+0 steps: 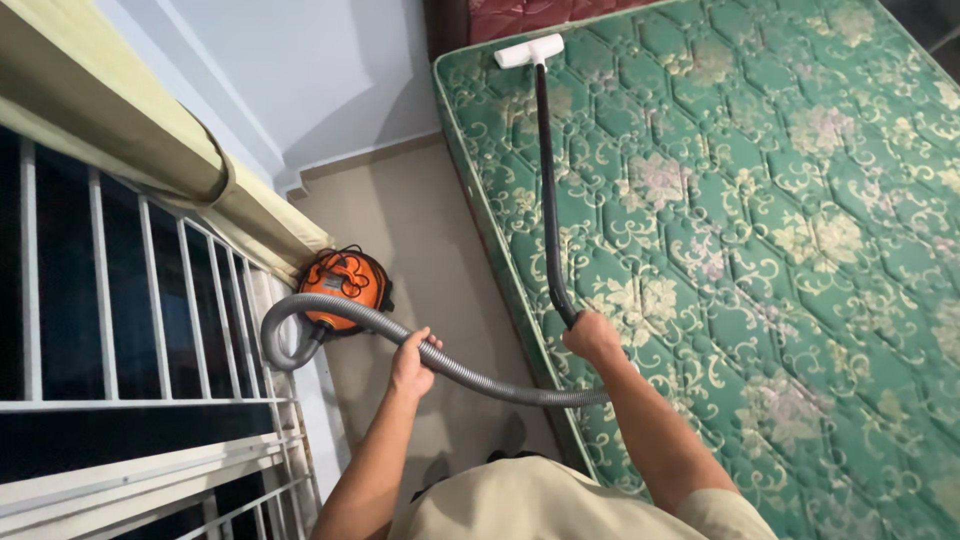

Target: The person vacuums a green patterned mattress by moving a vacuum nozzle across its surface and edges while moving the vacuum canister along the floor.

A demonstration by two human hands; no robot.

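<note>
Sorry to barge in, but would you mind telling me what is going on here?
A person is vacuuming a green floral mattress. The right hand grips the black wand, whose white nozzle rests near the mattress's far edge. The left hand holds the grey hose, which loops to an orange vacuum cleaner on the floor.

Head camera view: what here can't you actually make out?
- Right hand: its grip on the black wand is seen from behind, so the fingers are hidden.
- Orange vacuum cleaner: partly covered by the grey hose and the window bars.
- Green mattress: cut off by the right and bottom edges.
- Person's feet: hidden by their own body.
</note>
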